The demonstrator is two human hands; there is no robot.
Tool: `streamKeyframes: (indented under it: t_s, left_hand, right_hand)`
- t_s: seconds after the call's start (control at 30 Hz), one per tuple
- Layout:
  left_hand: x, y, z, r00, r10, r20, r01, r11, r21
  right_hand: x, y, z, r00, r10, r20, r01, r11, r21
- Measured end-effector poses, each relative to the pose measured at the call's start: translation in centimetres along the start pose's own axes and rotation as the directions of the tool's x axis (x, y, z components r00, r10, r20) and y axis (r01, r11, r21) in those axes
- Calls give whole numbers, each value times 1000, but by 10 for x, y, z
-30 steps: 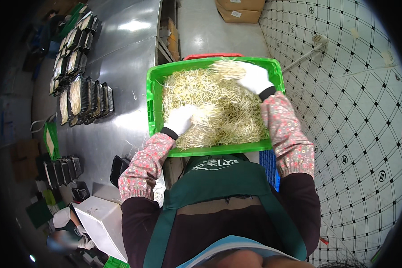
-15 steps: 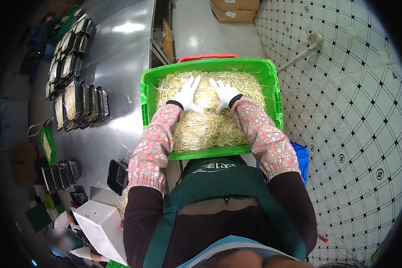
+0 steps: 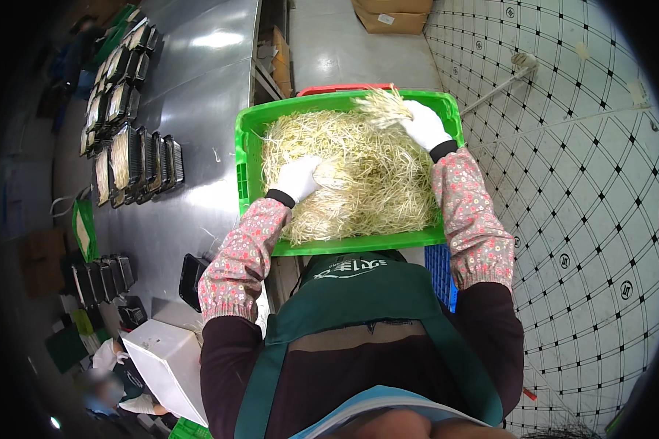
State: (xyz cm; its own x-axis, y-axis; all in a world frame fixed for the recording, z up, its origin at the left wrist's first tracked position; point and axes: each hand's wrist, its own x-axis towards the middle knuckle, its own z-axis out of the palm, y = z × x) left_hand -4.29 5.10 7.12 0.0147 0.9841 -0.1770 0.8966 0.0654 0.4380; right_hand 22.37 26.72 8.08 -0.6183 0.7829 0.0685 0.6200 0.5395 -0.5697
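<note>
A green plastic crate (image 3: 243, 157) in front of me is filled with pale bean sprouts (image 3: 388, 183) in a tangled heap. My right hand (image 3: 426, 126), in a white glove, is closed around a bunch of bean sprouts (image 3: 384, 107), raised at the crate's far right corner. At the left of the heap, my left hand (image 3: 299, 179), gloved in white too, has its fingers curled into the sprouts and closed on some of them. Part of its fingers is hidden by strands.
A steel table (image 3: 205, 95) on the left carries several black trays (image 3: 124, 157) of sprouts. A white box (image 3: 165, 366) stands at lower left, near a co-worker (image 3: 117, 373). The edge of a blue crate (image 3: 441, 274) shows beside me; a cardboard box (image 3: 392, 16) lies ahead.
My hands have moved apart from the middle of the heap. The right one has gone far right and lifted a bunch of sprouts; the left one has shifted slightly nearer and closed on sprouts.
</note>
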Motion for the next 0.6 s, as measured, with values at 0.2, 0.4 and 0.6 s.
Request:
streamKeyframes:
  t_s: [0.2, 0.4, 0.6]
  left_hand:
    - [-9, -9, 6, 998, 25, 64, -9, 968, -250]
    - [-50, -82, 58, 879, -465, -103, 160, 491, -857]
    - [-51, -52, 95, 908, -398, -133, 192, 675, -713]
  right_hand:
    - [-8, -55, 95, 898, -209, 387, 262, 961, -88]
    - [28, -52, 72, 795, -269, 544, 160, 958, 239]
    - [14, -132, 92, 742, -142, 655, 45, 986, 162]
